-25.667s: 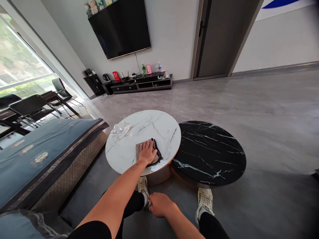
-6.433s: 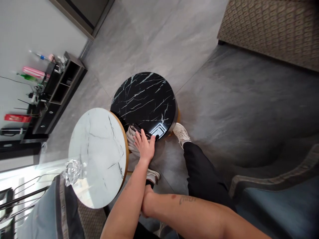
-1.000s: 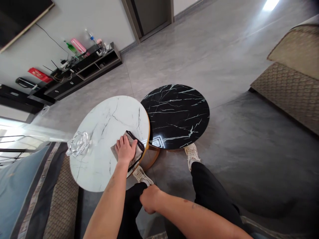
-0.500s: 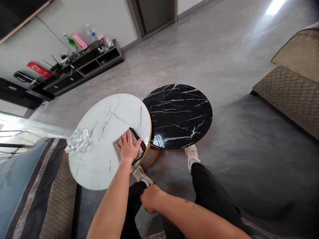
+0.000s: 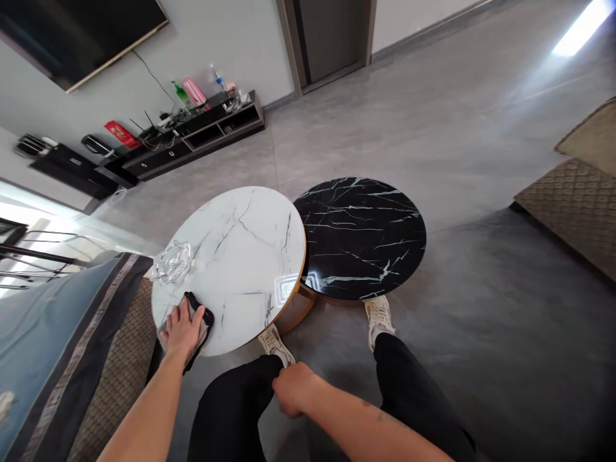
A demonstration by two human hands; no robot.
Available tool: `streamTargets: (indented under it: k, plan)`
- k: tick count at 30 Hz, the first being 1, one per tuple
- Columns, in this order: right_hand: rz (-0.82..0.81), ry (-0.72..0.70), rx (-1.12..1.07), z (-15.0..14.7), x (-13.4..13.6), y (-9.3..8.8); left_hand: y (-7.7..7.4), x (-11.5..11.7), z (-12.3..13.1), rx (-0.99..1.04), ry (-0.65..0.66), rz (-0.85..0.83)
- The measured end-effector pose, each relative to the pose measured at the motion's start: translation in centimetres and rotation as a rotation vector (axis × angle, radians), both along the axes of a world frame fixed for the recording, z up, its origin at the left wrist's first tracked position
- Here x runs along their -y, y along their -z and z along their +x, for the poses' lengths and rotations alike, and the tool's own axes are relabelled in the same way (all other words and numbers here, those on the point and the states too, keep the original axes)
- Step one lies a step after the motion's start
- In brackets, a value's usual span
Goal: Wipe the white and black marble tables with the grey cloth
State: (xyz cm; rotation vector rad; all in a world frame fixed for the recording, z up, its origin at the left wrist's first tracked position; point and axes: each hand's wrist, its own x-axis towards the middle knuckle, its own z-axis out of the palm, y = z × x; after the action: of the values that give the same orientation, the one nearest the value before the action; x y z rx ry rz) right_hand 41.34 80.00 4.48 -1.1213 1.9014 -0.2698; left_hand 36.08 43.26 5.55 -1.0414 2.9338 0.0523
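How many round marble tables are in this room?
2. The white marble table is closest to the sofa, and the black marble table stands just to its right, partly behind its edge.

On the round table (image 5: 250, 256), a glass dish (image 5: 172, 263) and a cloth (image 5: 203, 326); just right of it, another round table (image 5: 360, 237).

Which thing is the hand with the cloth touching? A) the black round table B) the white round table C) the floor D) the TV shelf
B. The left hand lies on a grey cloth at the edge of the white marble round table, near a clear glass dish.
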Motion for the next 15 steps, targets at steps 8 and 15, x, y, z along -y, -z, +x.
streamTargets:
  k: [8,15]
  plan:
    - [-0.015,0.012,-0.021,0.6,0.3,1.1,0.2,-5.6,-6.3,0.038,-0.02,0.033]
    - [-0.052,0.06,-0.023,0.7,0.0,2.2,1.0,-20.3,-11.8,0.067,0.444,0.035]
